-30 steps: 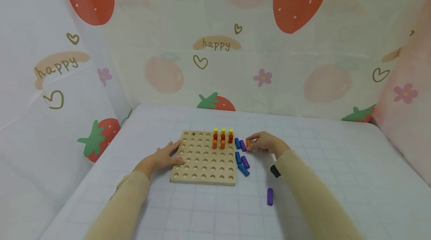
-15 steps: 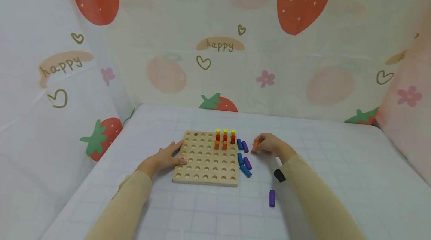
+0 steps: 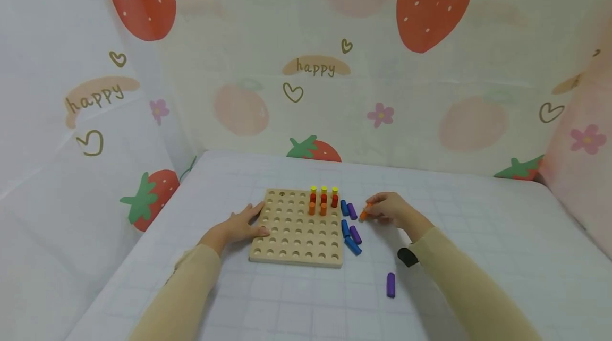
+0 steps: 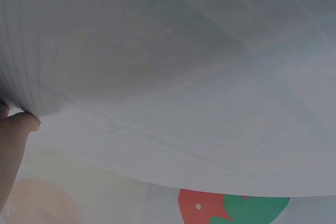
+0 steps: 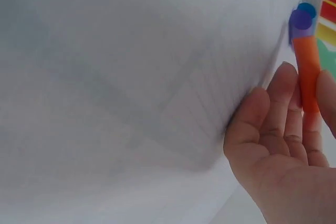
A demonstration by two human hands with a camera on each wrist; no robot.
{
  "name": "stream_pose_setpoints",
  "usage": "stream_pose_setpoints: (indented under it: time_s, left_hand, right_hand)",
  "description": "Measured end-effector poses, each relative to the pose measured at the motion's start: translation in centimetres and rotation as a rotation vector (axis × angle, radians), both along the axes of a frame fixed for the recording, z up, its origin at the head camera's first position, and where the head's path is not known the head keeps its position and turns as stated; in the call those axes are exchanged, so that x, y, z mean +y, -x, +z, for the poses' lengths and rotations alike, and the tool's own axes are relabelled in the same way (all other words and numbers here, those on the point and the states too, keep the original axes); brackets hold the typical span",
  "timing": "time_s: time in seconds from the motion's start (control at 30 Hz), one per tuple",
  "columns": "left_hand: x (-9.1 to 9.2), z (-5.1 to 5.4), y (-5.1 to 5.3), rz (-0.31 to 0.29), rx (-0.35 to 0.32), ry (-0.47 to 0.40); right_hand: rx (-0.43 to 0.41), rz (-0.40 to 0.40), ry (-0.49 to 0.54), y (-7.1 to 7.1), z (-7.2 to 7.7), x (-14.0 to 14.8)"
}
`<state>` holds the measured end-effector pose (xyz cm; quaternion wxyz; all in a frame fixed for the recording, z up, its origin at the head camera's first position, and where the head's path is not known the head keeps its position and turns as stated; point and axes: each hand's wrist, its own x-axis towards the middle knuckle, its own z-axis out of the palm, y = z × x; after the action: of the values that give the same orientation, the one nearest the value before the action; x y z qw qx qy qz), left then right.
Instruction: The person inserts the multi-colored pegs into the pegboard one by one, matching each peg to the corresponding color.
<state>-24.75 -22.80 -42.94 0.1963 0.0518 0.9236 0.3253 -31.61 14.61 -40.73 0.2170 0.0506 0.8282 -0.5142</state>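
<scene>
At the left side of the pegboard (image 3: 295,263), the left hand (image 3: 237,227) lies with its fingers spread along the edge and its thumb over the top, apparently steadying it on the counter (image 3: 296,304). On the board's far right part stand three yellow pegs (image 3: 324,189), then three red pegs (image 3: 324,199) nearer, then two orange pegs (image 3: 312,209), with no third orange one in the rightmost place. Just beyond the board's right edge lie blue pegs (image 3: 353,246) and purple pegs (image 3: 355,235). Right of those, the held orange peg (image 3: 365,212) is tilted; whether its lower end touches the counter I cannot tell. Well to the board's near right lies a lone purple peg (image 3: 391,285). The right hand (image 3: 392,211) pinches the held orange peg between thumb and fingers. The step in hand looks like picking up; a move boardward would call for lifting clear of the lying pegs and turning this one upright.
</scene>
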Motion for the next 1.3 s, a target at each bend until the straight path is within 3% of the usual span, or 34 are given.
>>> stream_pose_setpoints:
  time_s: [0.27,0.6,0.8,1.3]
  left_hand:
    - [0.0,0.6,-0.2,0.001,-0.005,0.02]
    - [0.3,0.8,0.0,0.001,-0.006,0.008]
    - [0.2,0.8,0.0,0.007,-0.01,0.017]
    - [0.3,0.4,-0.1,0.007,-0.014,0.0]
  right_hand:
    - [-0.006,-0.035,0.088,-0.3,1.2,-0.7]
    - [0.09,0.026,0.024,-1.1,1.7,-2.5]
    - [0.123,0.039,0.019,-1.1,1.4,-3.4]
    - [0.112,0.005,0.019,-0.8,0.4,-4.8]
